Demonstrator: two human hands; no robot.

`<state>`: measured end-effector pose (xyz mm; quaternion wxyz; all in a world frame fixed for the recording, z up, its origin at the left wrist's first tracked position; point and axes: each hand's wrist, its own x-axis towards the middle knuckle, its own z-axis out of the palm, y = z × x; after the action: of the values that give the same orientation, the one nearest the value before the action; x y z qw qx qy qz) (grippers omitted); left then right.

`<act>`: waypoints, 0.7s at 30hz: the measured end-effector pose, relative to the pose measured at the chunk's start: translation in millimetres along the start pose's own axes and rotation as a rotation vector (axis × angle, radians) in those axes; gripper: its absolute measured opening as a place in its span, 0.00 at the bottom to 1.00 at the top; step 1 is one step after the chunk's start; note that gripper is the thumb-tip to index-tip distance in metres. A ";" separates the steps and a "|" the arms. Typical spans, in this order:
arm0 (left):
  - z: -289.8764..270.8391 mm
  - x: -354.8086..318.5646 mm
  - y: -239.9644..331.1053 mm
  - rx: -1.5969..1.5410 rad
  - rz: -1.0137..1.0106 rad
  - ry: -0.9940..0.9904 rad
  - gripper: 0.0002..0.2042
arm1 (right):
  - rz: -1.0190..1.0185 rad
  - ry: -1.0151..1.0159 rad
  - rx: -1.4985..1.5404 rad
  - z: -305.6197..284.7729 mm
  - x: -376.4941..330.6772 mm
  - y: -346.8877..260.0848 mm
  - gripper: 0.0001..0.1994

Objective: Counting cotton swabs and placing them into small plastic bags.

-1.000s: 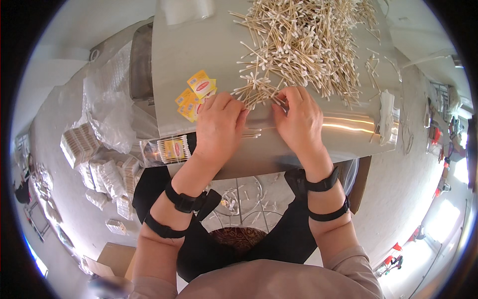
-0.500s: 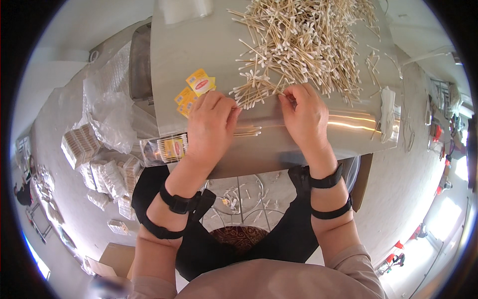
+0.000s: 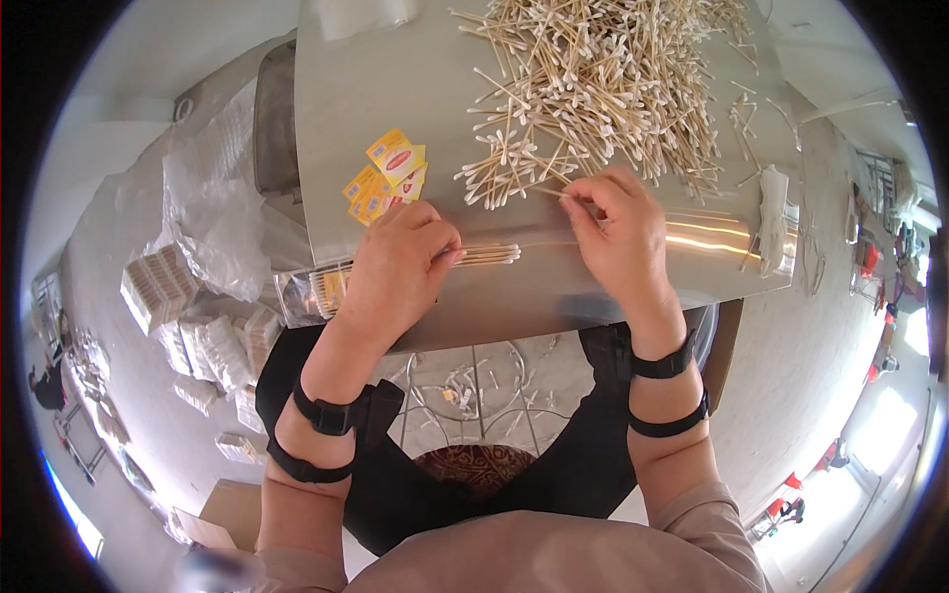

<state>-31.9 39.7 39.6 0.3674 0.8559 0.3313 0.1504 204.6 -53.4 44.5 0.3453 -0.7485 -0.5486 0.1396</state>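
Note:
A big heap of wooden cotton swabs with white tips covers the far right of the metal tabletop. My left hand is closed in a pinch at the left ends of a small row of cotton swabs lying side by side near the front edge. The sticks' other ends are hidden behind its fingers. At the near edge of the heap, my right hand pinches the end of one cotton swab between thumb and forefinger. Several yellow cards lie fanned out beyond my left hand.
A clear packet of swabs sits at the table's front left corner, partly behind my left forearm. White strips lie at the right edge. Bundled swab packs and clear plastic sheeting are at the left. Swabs litter the floor below.
My left hand has moved nearer, from the heap's edge to the small row, which now shows more swabs. My right hand has shifted slightly right and nearer.

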 end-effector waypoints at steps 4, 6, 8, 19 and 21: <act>-0.3 1.4 0.9 0.002 -0.009 0.010 0.06 | -0.087 -0.150 -0.012 6.6 -5.0 -9.1 0.04; 4.1 5.4 1.7 -0.014 -0.015 0.087 0.06 | -0.139 -0.202 -0.044 11.2 -7.1 -15.0 0.04; 12.1 10.3 0.6 -0.049 -0.023 0.220 0.07 | -0.166 -0.253 -0.041 15.5 -9.2 -19.8 0.05; 33.1 29.5 1.8 0.097 0.004 0.282 0.06 | -0.168 -0.005 -0.190 25.1 8.8 -7.4 0.07; 32.3 29.5 0.6 0.097 0.005 0.277 0.05 | -0.162 -0.007 -0.199 25.0 9.5 -5.6 0.07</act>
<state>6.2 42.3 18.3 0.2761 0.8446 0.3837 0.2516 189.3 -34.8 31.8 0.2775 -0.7320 -0.6195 0.0585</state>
